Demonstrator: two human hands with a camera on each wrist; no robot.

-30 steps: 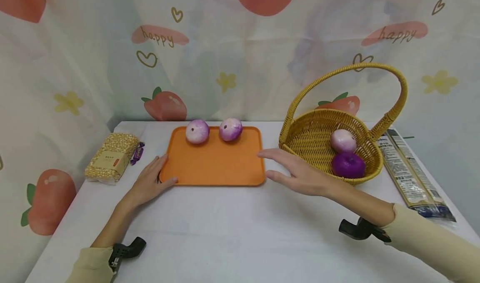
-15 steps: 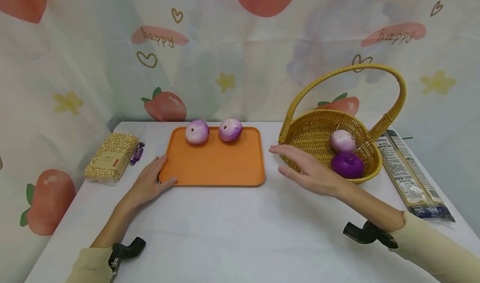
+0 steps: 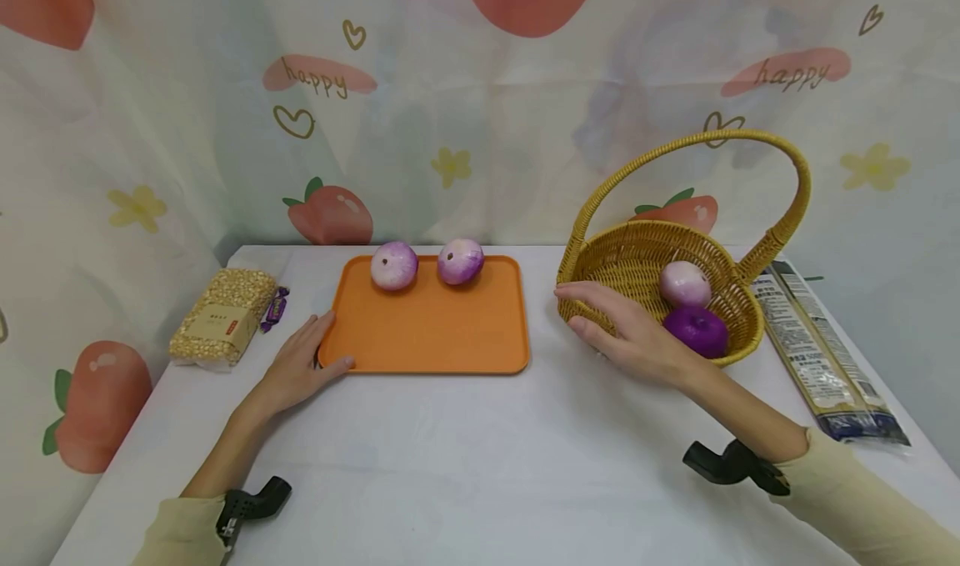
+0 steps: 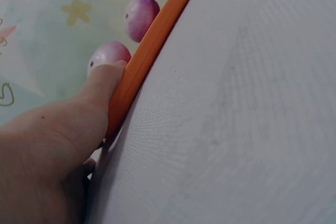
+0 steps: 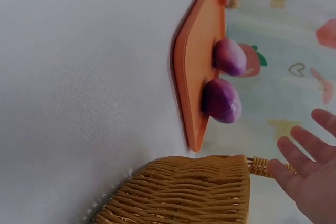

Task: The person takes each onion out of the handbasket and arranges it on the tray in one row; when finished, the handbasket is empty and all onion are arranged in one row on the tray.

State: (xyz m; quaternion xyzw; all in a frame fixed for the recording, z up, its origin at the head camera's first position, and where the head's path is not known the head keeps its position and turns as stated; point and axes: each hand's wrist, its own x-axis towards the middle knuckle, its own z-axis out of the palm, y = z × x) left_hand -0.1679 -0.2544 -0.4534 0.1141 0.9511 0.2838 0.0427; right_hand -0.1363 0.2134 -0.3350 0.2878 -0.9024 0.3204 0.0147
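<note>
The orange tray lay flat under the left hand, whose nearly straight fingers rested along the tray's left edge while the thumb pointed inward over the near rim. Finger and thumb stood wide apart around that corner, touching the tray without curling about it. Beyond those fingertips, at the tray's far side, sat a pale purple onion, and just to its right a second purple onion; the two were slightly apart. Out to the left of the same fingers lay a small purple-wrapped candy, with a bag of yellow grain right beside it.

The right hand was held at the near left rim of a wicker basket, fingers spread and grasping nothing; whether a fingertip touched the basket could not be told. To the right of these fingers, inside the basket, a whitish onion sat behind a deep purple onion. Farther right, past the basket, a long printed packet lay on the white tablecloth. The tray was left of the right fingertips, well clear of them.
</note>
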